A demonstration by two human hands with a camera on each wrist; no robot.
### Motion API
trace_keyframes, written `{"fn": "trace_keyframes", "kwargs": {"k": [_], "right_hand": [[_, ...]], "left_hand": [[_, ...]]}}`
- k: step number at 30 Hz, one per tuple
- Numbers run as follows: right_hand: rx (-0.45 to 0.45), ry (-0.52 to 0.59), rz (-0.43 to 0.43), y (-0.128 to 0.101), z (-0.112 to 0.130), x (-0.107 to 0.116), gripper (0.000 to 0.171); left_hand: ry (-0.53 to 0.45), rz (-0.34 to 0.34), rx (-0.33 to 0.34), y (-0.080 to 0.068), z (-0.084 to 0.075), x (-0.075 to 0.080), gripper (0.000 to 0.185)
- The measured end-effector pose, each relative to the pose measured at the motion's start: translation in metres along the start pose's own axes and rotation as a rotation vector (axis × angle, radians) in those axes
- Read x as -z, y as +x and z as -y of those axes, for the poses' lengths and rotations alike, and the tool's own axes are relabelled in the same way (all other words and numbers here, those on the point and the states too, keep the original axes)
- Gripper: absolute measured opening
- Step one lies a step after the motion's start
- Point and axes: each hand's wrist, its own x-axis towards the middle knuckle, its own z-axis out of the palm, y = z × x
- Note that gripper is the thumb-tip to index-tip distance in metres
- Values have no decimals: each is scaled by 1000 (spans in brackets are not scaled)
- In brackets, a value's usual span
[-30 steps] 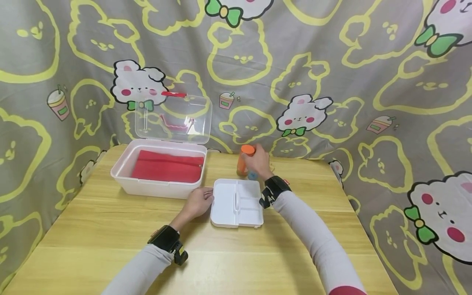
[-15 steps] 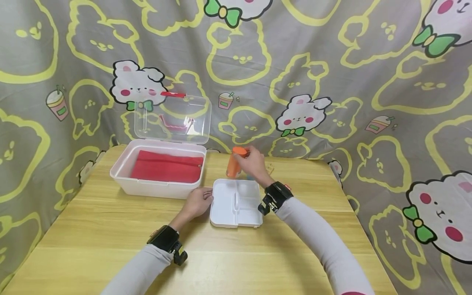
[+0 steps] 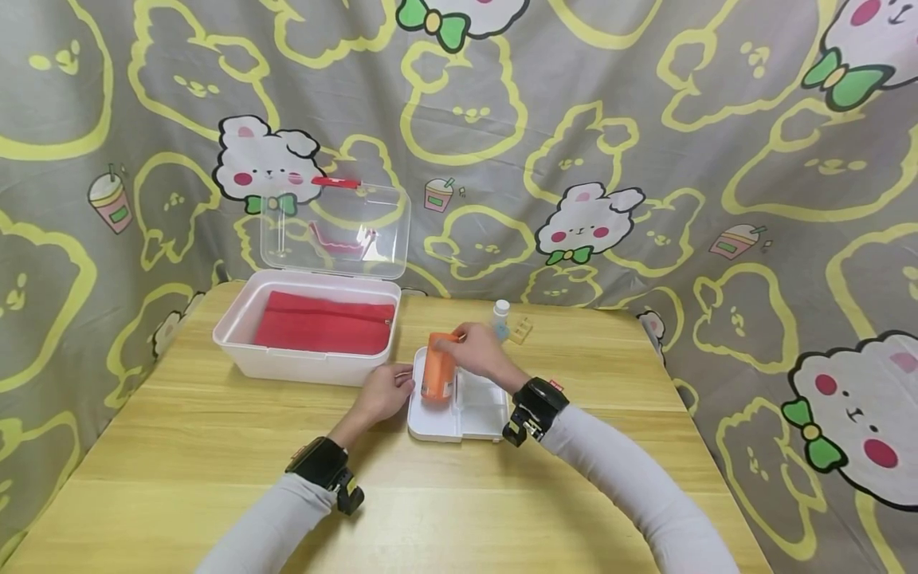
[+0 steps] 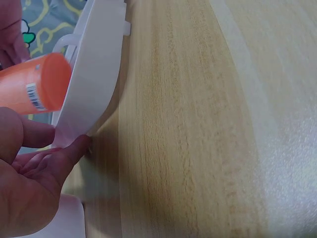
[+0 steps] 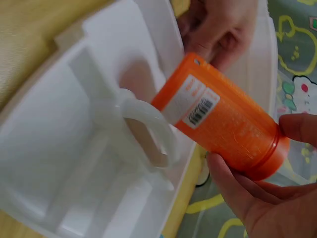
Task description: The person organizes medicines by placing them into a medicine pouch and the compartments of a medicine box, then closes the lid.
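My right hand (image 3: 482, 351) grips an orange bottle (image 3: 438, 371) by its capped end. The bottle is tilted over the left compartment of a white divided tray (image 3: 483, 421). In the right wrist view, a white label with a barcode shows on the bottle (image 5: 223, 119), and the tray's middle handle (image 5: 153, 124) stands beside it. My left hand (image 3: 386, 395) pinches the tray's left edge. The left wrist view has its fingertips on the tray's corner wall (image 4: 96, 74). Whether the bottle touches the tray floor, I cannot tell.
Left of the tray stands a white box (image 3: 301, 365) with its clear lid (image 3: 337, 231) raised and a red zip pouch (image 3: 323, 323) inside. Behind my right hand are a small white-capped bottle (image 3: 500, 309) and a yellow piece with openings (image 3: 521, 329). A patterned curtain (image 3: 473, 159) hangs behind the table.
My right hand has brought the orange bottle from behind the tray forward and left, over the left compartment. The small bottle and yellow piece have come into fuller view. My left hand stays put.
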Motion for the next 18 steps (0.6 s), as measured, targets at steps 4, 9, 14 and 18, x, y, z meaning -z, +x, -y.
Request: {"fn": "trace_keyframes", "kwargs": {"k": [4, 9, 14, 18], "right_hand": [[-16, -25, 74, -5, -2, -5, 49], [-43, -17, 123, -7, -1, -9, 48], [-32, -29, 151, -5, 0, -14, 51], [-24, -87, 140, -3, 1, -17, 53]], "left_hand": [[0, 1, -2, 0, 0, 0, 34], [4, 5, 0, 1, 2, -1, 35], [6, 1, -15, 1, 3, -1, 34], [7, -5, -27, 2, 3, -1, 33]]}}
